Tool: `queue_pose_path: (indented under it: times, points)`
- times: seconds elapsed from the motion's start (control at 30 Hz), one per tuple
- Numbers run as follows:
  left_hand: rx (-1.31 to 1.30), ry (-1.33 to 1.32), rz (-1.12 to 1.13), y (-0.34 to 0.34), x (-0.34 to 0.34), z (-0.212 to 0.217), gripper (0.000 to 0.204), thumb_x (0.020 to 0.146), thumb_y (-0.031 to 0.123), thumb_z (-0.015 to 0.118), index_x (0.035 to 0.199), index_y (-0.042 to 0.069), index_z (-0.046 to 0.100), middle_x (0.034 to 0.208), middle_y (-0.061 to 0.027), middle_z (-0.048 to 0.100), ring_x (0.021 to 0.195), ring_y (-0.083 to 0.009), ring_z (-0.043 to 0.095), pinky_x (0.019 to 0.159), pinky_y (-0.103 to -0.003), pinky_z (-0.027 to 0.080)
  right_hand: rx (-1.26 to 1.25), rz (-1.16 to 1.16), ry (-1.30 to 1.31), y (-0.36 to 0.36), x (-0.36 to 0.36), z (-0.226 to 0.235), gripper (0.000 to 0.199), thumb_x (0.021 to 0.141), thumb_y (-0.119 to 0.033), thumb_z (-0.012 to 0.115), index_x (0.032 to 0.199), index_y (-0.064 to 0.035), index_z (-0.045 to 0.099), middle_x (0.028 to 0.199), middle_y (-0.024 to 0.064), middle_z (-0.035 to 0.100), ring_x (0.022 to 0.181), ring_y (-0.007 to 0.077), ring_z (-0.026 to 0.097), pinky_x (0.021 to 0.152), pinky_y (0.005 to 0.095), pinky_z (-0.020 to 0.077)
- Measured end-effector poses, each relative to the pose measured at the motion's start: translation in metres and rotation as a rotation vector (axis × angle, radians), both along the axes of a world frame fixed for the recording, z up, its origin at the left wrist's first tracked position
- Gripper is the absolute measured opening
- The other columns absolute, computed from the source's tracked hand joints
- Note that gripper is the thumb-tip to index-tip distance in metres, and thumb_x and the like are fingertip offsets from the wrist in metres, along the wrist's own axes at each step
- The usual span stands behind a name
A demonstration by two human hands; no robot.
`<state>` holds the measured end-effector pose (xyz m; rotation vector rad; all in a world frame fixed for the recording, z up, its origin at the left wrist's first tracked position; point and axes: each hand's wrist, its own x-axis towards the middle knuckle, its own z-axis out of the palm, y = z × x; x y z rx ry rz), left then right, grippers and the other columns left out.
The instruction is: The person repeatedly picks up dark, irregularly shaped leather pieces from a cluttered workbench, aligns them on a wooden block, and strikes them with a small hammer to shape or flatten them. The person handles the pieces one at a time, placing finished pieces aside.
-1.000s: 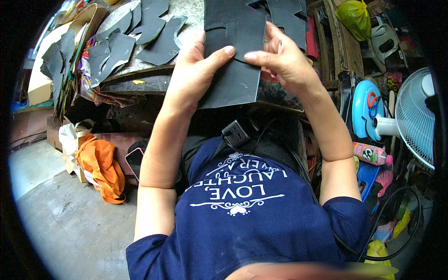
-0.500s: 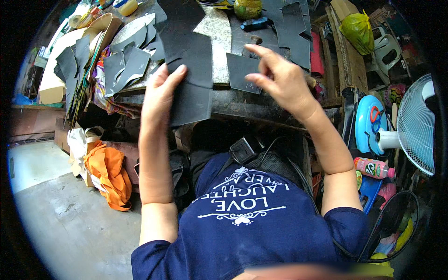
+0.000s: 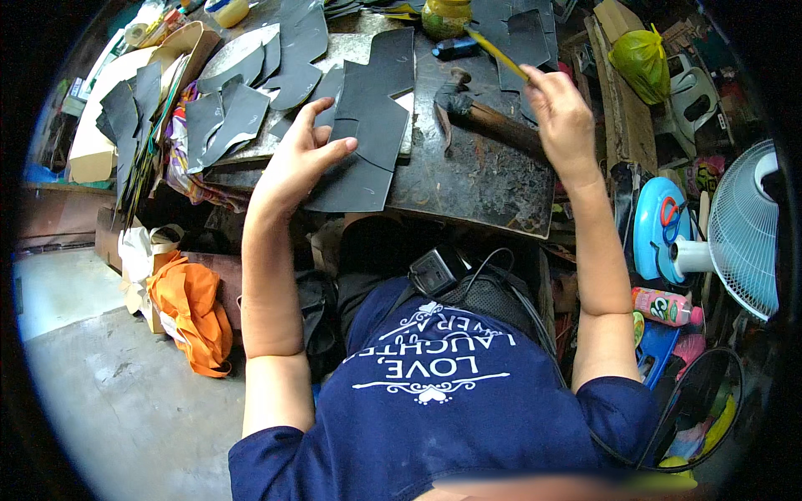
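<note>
A large black cut sheet (image 3: 372,108) with a notched edge lies across the near side of the worktable. My left hand (image 3: 296,159) rests at its left edge, thumb and fingers apart, not gripping. My right hand (image 3: 561,121) is raised over the table's right side, closed around a thin yellow stick (image 3: 501,56). The stick slants up to the left, its far end beside a yellow jar (image 3: 445,18). Below the stick lies a hammer (image 3: 501,125) with a wooden handle, partly hidden by my right hand. A dark blue tool (image 3: 457,48) sits by the jar.
More black cut pieces (image 3: 224,125) lie at the left, others (image 3: 528,42) at the far right. The dark tabletop (image 3: 493,188) ends close to my lap. A fan (image 3: 748,225) and a pink bottle (image 3: 667,306) stand right; an orange cloth (image 3: 192,309) hangs left.
My right hand has moved up and right and now holds the yellow stick. The large sheet has shifted right and lies lower. The small black piece left its spot, uncovering the hammer.
</note>
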<state>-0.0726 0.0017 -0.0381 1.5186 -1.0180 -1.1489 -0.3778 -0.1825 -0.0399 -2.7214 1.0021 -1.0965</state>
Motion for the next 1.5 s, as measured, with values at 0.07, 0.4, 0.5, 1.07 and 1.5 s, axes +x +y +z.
queue_pose_path:
  times: [0.07, 0.4, 0.5, 1.07, 1.5]
  points:
    - [-0.016, 0.006, -0.002, 0.01, 0.002, 0.004, 0.076, 0.084, 0.005, 0.07, 0.148, 0.004, 0.03, 0.092, -0.0052, 0.063, 0.077, -0.0099, 0.061, 0.068, -0.023, 0.049, 0.102, -0.122, 0.083, -0.016, -0.005, 0.0, 0.059, 0.089, -0.03, 0.067, 0.142, -0.0124, 0.048, 0.11, 0.0154, 0.063, 0.101, 0.0367, 0.062, 0.086, 0.0442, 0.0499]
    - [-0.02, 0.294, -0.039, 0.031, 0.005, 0.001, 0.052, 0.086, 0.001, 0.066, 0.133, 0.002, 0.042, 0.092, -0.0057, 0.065, 0.075, -0.0086, 0.063, 0.064, -0.021, 0.051, -0.026, -0.035, 0.117, 0.033, 0.005, -0.011, 0.071, 0.079, -0.027, 0.077, 0.14, -0.011, 0.046, 0.127, 0.0157, 0.055, 0.119, 0.0334, 0.051, 0.097, 0.0437, 0.0421]
    - [-0.007, 0.375, -0.067, 0.03, 0.004, -0.003, 0.043, 0.087, 0.002, 0.066, 0.126, 0.0, 0.048, 0.094, -0.0044, 0.066, 0.078, -0.0076, 0.063, 0.064, -0.019, 0.051, 0.04, -0.083, 0.328, 0.043, 0.003, -0.013, 0.051, 0.081, -0.029, 0.075, 0.125, -0.0122, 0.057, 0.113, 0.0095, 0.061, 0.108, 0.0289, 0.057, 0.086, 0.0418, 0.0444]
    - [-0.228, 0.157, 0.065, 0.037, -0.011, 0.006, 0.053, 0.086, -0.003, 0.06, 0.137, -0.002, 0.049, 0.109, -0.0073, 0.064, 0.096, -0.0122, 0.062, 0.088, -0.024, 0.049, 0.051, -0.05, 0.167, 0.063, 0.0, -0.011, 0.037, 0.077, -0.021, 0.075, 0.113, -0.0177, 0.068, 0.097, 0.0032, 0.063, 0.093, 0.0245, 0.06, 0.079, 0.0365, 0.0452]
    - [-0.267, 0.278, 0.104, 0.013, -0.026, -0.011, 0.053, 0.086, -0.002, 0.06, 0.138, 0.0, 0.048, 0.101, -0.0055, 0.064, 0.093, -0.0104, 0.062, 0.086, -0.023, 0.049, 0.042, -0.027, 0.006, 0.014, -0.007, 0.004, 0.022, 0.084, -0.023, 0.071, 0.101, -0.0092, 0.072, 0.098, 0.0076, 0.067, 0.096, 0.0271, 0.059, 0.086, 0.037, 0.0485]
